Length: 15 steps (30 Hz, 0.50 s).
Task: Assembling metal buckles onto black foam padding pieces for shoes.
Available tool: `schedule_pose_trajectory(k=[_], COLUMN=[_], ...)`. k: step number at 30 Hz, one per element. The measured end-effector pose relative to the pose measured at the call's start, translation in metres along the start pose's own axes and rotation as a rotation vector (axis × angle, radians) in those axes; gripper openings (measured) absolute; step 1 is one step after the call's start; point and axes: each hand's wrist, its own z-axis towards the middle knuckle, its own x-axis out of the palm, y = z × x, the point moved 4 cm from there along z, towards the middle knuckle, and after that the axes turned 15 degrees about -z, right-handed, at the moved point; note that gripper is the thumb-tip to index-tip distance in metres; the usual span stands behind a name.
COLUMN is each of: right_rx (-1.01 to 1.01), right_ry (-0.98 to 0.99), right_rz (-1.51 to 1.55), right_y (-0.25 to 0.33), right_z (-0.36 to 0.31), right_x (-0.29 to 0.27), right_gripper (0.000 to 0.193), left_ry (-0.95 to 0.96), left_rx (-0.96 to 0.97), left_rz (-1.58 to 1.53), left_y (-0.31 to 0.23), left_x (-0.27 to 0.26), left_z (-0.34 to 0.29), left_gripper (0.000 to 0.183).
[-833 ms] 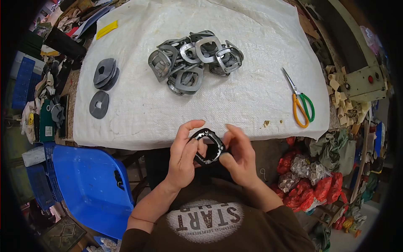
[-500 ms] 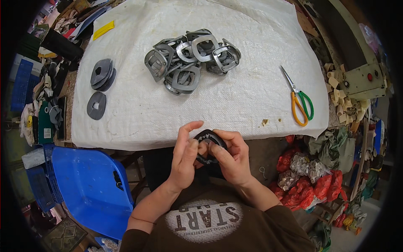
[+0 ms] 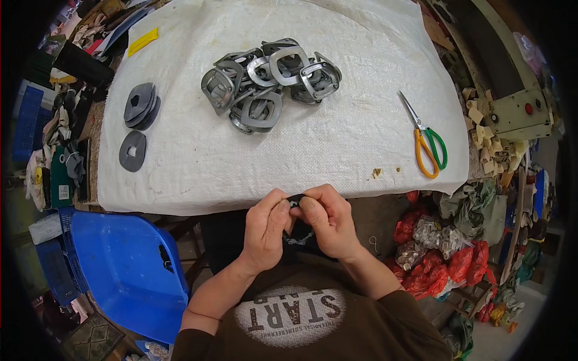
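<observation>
A dark ring-shaped piece [image 3: 295,201] is pinched between my two hands, just off the table's near edge and close to my body. My left hand [image 3: 267,231] grips its left side with thumb and bent fingers. On its right side, my right hand [image 3: 329,222] presses with the thumb on top. Most of the piece is hidden behind my fingers. Farther off on the white sheet lies a heap of silver-grey metal frames [image 3: 265,111] with rounded corners. Flat grey pads with a centre hole sit at the left, some in a stack [image 3: 142,107] and one single pad [image 3: 132,151] nearer to me.
Scissors [image 3: 428,135] with orange and green handles lie on the right of the white sheet [image 3: 241,171]. A yellow strip [image 3: 143,42] rests at the far left. A blue plastic chair [image 3: 126,265] stands at lower left; red bags [image 3: 427,274] are piled at lower right.
My left index finger, stretched out before, is now bent onto the dark piece. Both hands have drawn closer together, covering more of it. The view has shifted slightly.
</observation>
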Motion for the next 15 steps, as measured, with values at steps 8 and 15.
schedule_pose_trajectory(k=[8, 15], right_rx=[-0.16, -0.007], right_ry=[-0.083, 0.17], right_rz=[-0.152, 0.067], right_y=[-0.006, -0.005], right_z=[-0.001, 0.011], right_x=[0.001, -0.013], right_gripper=[0.014, 0.01], left_ry=[0.012, 0.046], left_rx=[-0.134, -0.153], left_rz=[0.118, 0.02], left_y=[-0.006, 0.0], left_x=[-0.003, -0.004], left_z=[0.01, 0.005], left_gripper=[0.015, 0.027])
